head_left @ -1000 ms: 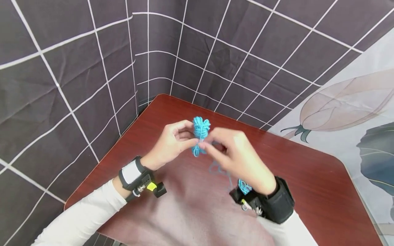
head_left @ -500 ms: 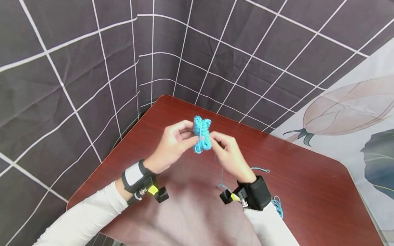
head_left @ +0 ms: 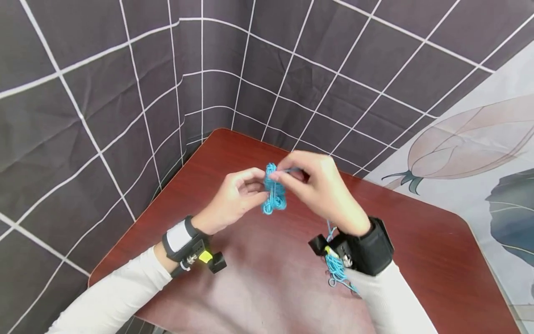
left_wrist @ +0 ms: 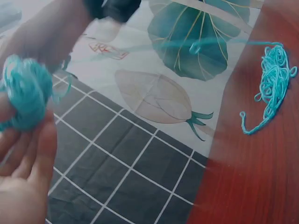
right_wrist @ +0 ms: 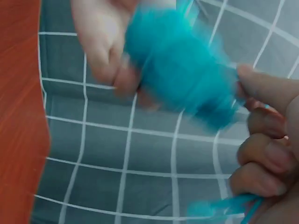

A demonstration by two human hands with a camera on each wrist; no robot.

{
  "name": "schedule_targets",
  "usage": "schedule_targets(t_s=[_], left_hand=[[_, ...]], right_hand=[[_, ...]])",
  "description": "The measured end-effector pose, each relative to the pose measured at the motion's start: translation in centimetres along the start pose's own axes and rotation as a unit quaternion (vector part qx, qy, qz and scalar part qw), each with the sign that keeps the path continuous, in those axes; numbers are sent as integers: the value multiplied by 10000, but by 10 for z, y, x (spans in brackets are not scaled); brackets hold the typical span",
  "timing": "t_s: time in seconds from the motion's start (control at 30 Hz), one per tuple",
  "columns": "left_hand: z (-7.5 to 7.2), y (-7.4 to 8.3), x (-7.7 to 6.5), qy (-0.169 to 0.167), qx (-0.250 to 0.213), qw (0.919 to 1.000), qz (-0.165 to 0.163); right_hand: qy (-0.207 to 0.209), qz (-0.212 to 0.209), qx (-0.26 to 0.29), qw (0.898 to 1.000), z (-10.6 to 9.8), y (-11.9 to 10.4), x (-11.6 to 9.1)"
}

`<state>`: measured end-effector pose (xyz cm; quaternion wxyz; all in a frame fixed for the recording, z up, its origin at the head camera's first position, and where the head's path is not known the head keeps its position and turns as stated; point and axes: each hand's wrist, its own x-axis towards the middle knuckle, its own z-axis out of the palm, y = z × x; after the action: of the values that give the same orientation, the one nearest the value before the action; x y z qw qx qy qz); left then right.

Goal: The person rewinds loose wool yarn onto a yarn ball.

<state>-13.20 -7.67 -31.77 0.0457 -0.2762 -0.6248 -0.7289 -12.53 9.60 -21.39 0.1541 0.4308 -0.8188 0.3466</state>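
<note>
A small bundle of turquoise yarn (head_left: 274, 195), wound round its middle with loops sticking out at the ends, is held up above the table. My left hand (head_left: 233, 199) grips it from the left between thumb and fingers. At the bundle's upper end, my right hand (head_left: 319, 181) pinches a strand of yarn between thumb and forefinger. In the right wrist view the bundle (right_wrist: 180, 65) is blurred, and a strand (right_wrist: 224, 205) runs out below the curled right fingers (right_wrist: 264, 158).
A loose tangle of the same yarn (left_wrist: 275, 77) lies on the reddish-brown table (head_left: 233, 297). From it a strand (left_wrist: 210, 43) stretches towards the hands. Dark grid-patterned cloth (head_left: 137, 93) stands behind the table, with a flower-printed cloth (head_left: 471, 153) at right.
My right hand has gone from the bundle's lower right side up to its top end, taking the strand along. My left hand keeps its grip on the bundle.
</note>
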Motion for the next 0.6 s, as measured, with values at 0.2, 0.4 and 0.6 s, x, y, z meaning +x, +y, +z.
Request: schedule_targets(t_s=[0.2, 0.4, 0.6], left_hand=[[1, -1, -5, -142, -538, 9984, -39], [-1, -3, -3, 368, -356, 9986, 145], [-6, -5, 1, 990, 407, 9938, 312]], right_hand=[[40, 1079, 1520, 9825, 18, 30, -4], [-11, 1253, 1454, 9814, 56, 55, -48], [-770, 462, -388, 9952, 52, 16, -51]])
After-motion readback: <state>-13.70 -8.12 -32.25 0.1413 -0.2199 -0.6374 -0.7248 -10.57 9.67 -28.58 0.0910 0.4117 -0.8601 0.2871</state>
